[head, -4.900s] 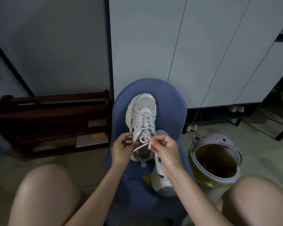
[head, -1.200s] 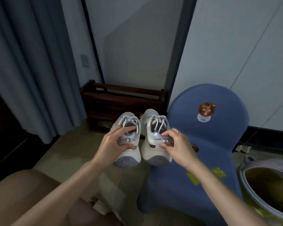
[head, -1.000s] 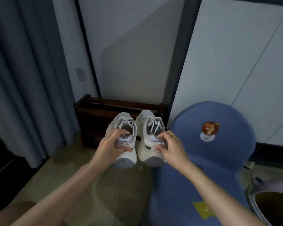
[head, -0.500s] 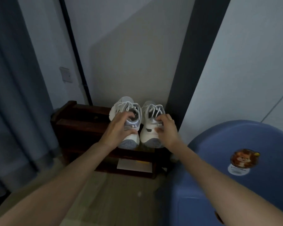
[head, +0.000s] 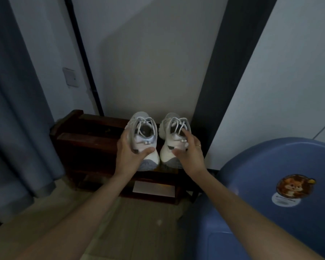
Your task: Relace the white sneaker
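My left hand [head: 129, 153] grips the left sneaker [head: 143, 141] and my right hand [head: 189, 152] the right sneaker [head: 174, 139], both laced on the wooden rack [head: 94, 139], so I judge only letting go remains.

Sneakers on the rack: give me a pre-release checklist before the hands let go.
1. Both sneakers on the wooden rack top: ok, soles appear to rest on it, toes toward the wall.
2. Left hand grips the left sneaker at the heel: ok.
3. Right hand holds the right sneaker at the heel: ok.
4. Pair level and side by side: ok, small gap between them.
5. Laces threaded: ok on both; knots cannot tell.
6. Heels fully supported on the rack edge: cannot tell, hands hide it.
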